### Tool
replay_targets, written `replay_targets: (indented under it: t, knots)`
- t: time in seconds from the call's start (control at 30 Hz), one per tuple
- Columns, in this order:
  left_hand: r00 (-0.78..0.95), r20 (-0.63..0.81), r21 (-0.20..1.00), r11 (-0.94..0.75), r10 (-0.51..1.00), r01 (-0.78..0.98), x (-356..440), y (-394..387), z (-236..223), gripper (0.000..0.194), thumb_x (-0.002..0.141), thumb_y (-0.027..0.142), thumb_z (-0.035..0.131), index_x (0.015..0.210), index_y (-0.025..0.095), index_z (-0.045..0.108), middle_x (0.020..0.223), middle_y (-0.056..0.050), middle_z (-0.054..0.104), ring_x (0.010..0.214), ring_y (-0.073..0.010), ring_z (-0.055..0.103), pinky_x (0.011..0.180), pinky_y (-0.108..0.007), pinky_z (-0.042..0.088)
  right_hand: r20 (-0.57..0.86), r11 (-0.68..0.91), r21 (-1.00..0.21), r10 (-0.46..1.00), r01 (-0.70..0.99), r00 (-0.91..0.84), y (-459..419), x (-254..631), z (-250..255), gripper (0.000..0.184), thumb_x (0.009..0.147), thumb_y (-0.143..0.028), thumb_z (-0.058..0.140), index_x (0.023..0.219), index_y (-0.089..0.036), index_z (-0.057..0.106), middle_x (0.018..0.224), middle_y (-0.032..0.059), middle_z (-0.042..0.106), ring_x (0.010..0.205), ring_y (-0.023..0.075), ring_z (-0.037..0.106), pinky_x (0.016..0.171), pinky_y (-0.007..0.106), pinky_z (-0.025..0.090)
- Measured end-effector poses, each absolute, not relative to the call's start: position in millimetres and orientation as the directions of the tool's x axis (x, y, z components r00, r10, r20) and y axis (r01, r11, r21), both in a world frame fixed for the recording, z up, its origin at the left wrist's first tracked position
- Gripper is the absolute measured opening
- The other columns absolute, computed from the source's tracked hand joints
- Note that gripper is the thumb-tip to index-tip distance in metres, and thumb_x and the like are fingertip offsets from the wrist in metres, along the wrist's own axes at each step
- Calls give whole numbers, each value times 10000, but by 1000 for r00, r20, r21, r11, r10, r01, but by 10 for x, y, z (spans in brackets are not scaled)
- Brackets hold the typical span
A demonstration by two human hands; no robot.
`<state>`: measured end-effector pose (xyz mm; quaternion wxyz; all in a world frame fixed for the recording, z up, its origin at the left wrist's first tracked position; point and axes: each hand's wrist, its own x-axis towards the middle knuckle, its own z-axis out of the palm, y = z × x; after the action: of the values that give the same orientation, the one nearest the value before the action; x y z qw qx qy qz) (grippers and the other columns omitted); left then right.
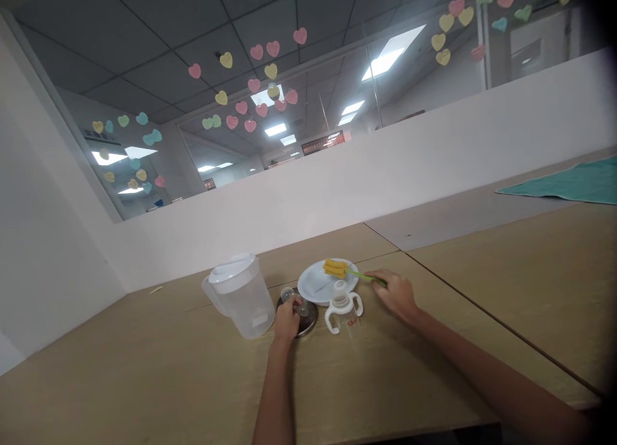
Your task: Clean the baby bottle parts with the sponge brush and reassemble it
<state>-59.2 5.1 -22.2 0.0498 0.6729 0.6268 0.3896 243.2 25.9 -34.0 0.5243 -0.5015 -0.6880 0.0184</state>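
Note:
My right hand point(396, 294) is closed round the green handle of a sponge bottle brush point(336, 267). Its yellow sponge head is over the white plate point(314, 289). In front of the plate stands a baby bottle point(346, 313), upright, with two white side handles and a teat on top. To its left, my left hand point(288, 319) reaches over a round metal dish point(308, 326), fingers bent round a clear plastic cap point(286, 294). The fingers partly hide the cap and the other clear piece in the dish.
A translucent lidded pitcher point(243, 297) stands left of the metal dish. A teal cloth point(573, 182) lies at the far right on the wooden table point(144, 368). Behind rises a white wall point(337, 188) with a window bearing heart-shaped notes.

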Motion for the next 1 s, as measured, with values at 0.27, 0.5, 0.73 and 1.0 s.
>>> replay_targets:
  t: [0.27,0.5,0.73,1.0]
  knots:
    - [-114,481,384,-92,869,919,-537,-42,-106,359,684,-30,418,912,184,595,927,-50,646,966,-195,560,892,-326,397,686,468,-557,725,686,62,244,2429,-307,349,733,-175,467,957,-257,722,988,9,710,892,208,647,714,279,484]
    - [133,557,315,-357,820,879,-13,-1,227,358,844,112,329,1042,195,616,1069,-56,637,1032,-181,541,947,-333,388,697,483,-598,707,640,118,272,2432,-322,340,730,-204,459,933,-251,727,979,16,712,895,214,647,720,292,486]
    - [294,196,359,-347,936,866,365,502,230,283,730,100,480,887,170,706,942,-47,704,876,-169,626,818,-268,476,686,461,-621,711,633,155,313,2458,-338,344,743,-236,436,932,-246,723,964,18,714,889,220,649,740,311,486]
    - [261,15,276,-255,965,927,329,683,211,200,811,275,609,946,128,629,963,-53,652,883,-164,609,822,-357,495,669,459,-652,722,603,173,331,2463,-319,344,743,-238,434,937,-243,718,989,22,708,914,223,642,768,320,480]
